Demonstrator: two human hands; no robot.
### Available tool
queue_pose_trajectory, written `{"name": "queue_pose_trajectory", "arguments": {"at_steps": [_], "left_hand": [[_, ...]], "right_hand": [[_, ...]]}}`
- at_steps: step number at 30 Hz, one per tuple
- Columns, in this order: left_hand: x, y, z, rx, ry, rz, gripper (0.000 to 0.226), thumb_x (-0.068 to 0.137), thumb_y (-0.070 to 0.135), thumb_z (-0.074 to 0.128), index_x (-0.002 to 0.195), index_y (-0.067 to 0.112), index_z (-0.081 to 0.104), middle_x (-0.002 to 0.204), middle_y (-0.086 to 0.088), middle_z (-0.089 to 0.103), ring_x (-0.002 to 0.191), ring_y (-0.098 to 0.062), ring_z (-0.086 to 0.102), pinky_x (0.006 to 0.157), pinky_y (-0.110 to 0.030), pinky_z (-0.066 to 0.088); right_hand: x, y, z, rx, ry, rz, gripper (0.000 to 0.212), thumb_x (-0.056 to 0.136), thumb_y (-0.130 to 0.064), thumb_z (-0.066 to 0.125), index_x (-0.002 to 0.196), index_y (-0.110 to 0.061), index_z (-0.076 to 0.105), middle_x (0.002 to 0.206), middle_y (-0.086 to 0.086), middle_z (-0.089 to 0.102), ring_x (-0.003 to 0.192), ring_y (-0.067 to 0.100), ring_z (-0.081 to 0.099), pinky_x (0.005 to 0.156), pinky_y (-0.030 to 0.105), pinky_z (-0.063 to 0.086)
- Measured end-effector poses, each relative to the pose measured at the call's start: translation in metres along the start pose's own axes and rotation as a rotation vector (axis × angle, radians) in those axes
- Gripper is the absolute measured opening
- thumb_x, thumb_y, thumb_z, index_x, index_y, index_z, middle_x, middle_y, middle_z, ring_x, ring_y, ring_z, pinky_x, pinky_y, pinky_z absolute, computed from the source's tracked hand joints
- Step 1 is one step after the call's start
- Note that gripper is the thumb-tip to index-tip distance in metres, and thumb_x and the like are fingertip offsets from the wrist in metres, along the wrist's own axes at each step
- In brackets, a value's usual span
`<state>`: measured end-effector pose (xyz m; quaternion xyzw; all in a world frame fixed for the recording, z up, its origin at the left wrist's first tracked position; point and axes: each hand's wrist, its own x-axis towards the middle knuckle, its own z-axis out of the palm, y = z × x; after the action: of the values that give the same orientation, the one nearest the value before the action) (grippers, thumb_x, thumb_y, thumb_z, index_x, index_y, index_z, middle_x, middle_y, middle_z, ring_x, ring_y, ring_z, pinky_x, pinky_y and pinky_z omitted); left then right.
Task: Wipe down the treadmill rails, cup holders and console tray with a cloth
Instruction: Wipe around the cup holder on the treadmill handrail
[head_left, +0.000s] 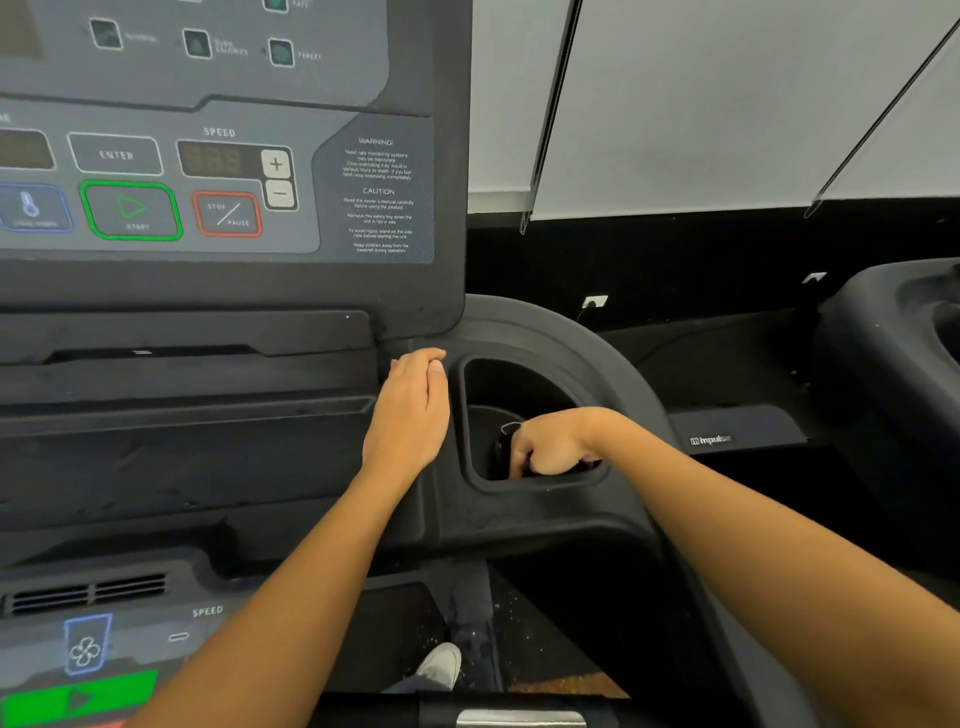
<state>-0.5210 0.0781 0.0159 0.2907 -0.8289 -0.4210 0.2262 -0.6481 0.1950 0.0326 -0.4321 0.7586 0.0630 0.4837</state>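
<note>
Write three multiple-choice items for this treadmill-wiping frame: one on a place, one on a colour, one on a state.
1. Where is the right hand?
A. Down inside the cup holder
B. On the SPEED plus button
C. On a side rail

2. What colour outlines the START button?
A. Red
B. Green
C. Blue

3. How is the left hand?
A. Clenched around a bottle
B. Pressing STOP/PAUSE
C. Flat, fingers together, resting on the console beside the cup holder

Answers:
1. A, the hand reaches below the holder's rim, closed on a dark cloth.
2. B, a green frame rings it; the red frame is STOP/PAUSE.
3. C, the palm lies down and holds nothing.
</note>
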Motion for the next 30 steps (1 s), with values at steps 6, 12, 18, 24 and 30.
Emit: {"name": "queue_pose_trajectory", "arguments": {"at_steps": [6, 12, 18, 24, 30], "left_hand": [[0.000, 0.002, 0.001, -0.010, -0.001, -0.005, 0.034, 0.101, 0.021, 0.030, 0.126, 0.011, 0.050, 0.125, -0.004, 0.054, 0.124, -0.018, 0.045, 0.110, -0.041, 0.031], [0.000, -0.003, 0.001, 0.015, -0.022, 0.006, 0.036, 0.101, 0.021, 0.029, 0.128, 0.010, 0.049, 0.129, -0.005, 0.052, 0.130, -0.019, 0.039, 0.112, -0.040, 0.029], [0.002, -0.005, 0.001, 0.008, -0.025, -0.008, 0.036, 0.101, 0.022, 0.029, 0.129, 0.012, 0.048, 0.131, -0.005, 0.051, 0.132, -0.022, 0.038, 0.110, -0.040, 0.030], [0.002, -0.007, 0.003, 0.024, -0.036, -0.009, 0.036, 0.101, 0.024, 0.029, 0.129, 0.012, 0.048, 0.133, -0.005, 0.050, 0.134, -0.024, 0.035, 0.111, -0.041, 0.029], [0.000, -0.005, 0.002, 0.023, -0.021, -0.001, 0.036, 0.101, 0.022, 0.029, 0.128, 0.012, 0.049, 0.131, -0.006, 0.051, 0.130, -0.023, 0.039, 0.109, -0.038, 0.032]], "right_hand": [[0.006, -0.016, 0.010, 0.160, 0.072, -0.033, 0.044, 0.088, 0.005, 0.041, 0.119, -0.017, 0.064, 0.143, 0.006, 0.044, 0.136, 0.022, 0.033, 0.114, 0.043, 0.027], [-0.009, -0.021, 0.011, -0.016, 0.123, 0.028, 0.048, 0.091, 0.001, 0.036, 0.130, -0.018, 0.056, 0.143, 0.004, 0.045, 0.130, 0.024, 0.040, 0.106, 0.033, 0.032], [-0.040, -0.008, 0.048, 0.171, 0.610, -0.039, 0.039, 0.093, 0.000, 0.040, 0.115, -0.020, 0.065, 0.127, 0.002, 0.055, 0.116, 0.017, 0.052, 0.103, 0.027, 0.039], [-0.100, 0.008, 0.073, 0.511, 1.051, -0.205, 0.055, 0.086, 0.004, 0.054, 0.125, -0.034, 0.052, 0.110, -0.013, 0.053, 0.102, -0.011, 0.049, 0.084, 0.001, 0.038], [-0.071, -0.002, 0.137, 0.094, 1.205, -0.091, 0.008, 0.083, -0.019, 0.062, 0.091, -0.016, 0.063, 0.109, 0.000, 0.059, 0.106, 0.014, 0.058, 0.088, 0.018, 0.042]]}}
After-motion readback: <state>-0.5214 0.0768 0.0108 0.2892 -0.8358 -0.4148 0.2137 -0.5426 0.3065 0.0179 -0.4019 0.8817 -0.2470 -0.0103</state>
